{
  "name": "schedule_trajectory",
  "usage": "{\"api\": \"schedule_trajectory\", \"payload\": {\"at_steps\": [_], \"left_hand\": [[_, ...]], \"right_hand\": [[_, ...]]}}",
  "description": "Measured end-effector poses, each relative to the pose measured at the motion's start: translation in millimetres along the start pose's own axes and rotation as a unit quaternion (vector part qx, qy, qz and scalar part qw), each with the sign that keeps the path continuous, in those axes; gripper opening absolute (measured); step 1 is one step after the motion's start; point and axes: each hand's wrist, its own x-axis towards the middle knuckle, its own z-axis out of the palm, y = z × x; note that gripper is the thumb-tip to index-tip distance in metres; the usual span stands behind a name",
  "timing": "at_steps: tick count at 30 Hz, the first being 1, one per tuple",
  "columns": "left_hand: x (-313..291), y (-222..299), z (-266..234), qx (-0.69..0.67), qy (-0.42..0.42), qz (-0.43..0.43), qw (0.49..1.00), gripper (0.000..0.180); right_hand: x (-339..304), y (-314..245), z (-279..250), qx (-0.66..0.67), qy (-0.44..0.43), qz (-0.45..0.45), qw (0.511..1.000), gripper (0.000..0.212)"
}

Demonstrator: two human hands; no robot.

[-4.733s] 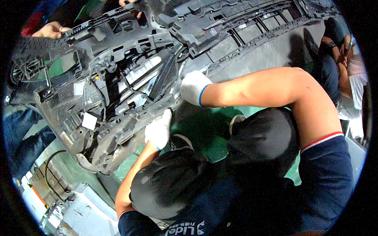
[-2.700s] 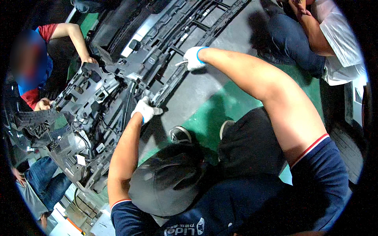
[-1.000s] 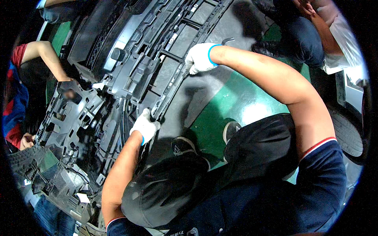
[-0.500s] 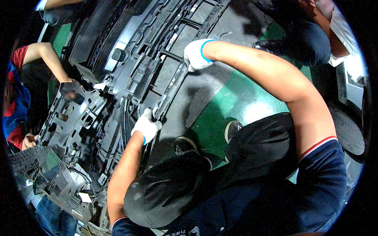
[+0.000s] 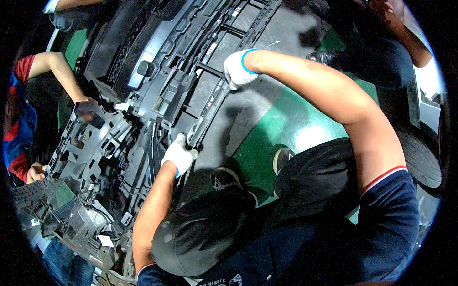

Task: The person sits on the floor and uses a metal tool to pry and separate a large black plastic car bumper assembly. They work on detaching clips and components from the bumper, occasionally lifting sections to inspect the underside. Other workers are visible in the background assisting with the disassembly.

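Observation:
A long black plastic frame point(image 5: 206, 114) with rectangular openings runs slantwise from the top middle down toward my left hand. White-gloved, my left hand point(image 5: 179, 155) is closed at the frame's lower end, thumb along its edge. My right hand point(image 5: 237, 70), also in a white glove with a blue cuff, curls over the outer rail farther up; its fingertips are partly hidden. Against the frame's left side lies a grey-black car front-end assembly point(image 5: 160, 95) with brackets and ducts.
At the left, a person in a red and blue shirt point(image 5: 24, 112) has their hands by a bracketed black plastic part point(image 5: 88, 138). Another person crouches at the upper right near a tyre point(image 5: 420, 159). A small rod point(image 5: 273, 43) lies on the grey and green floor point(image 5: 305, 126).
The frame's lower end and my left hand have shifted slightly right and down. My right hand stays nearly in place. The upper-right person's arm and knee have moved.

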Motion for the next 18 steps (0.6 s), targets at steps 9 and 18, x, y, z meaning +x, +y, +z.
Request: {"api": "schedule_trajectory", "payload": {"at_steps": [9,18], "left_hand": [[-8.2,7.7,-6.8,-0.009,0.007,0.004,1.000,0.060],[-4.0,5.8,-3.9,-0.036,-0.009,0.000,0.999,0.052]], "right_hand": [[-3.0,7.5,-7.2,0.024,0.003,-0.012,1.000,0.031],[1.4,12.1,2.3,0.022,-0.004,-0.032,0.999,0.032]]}}
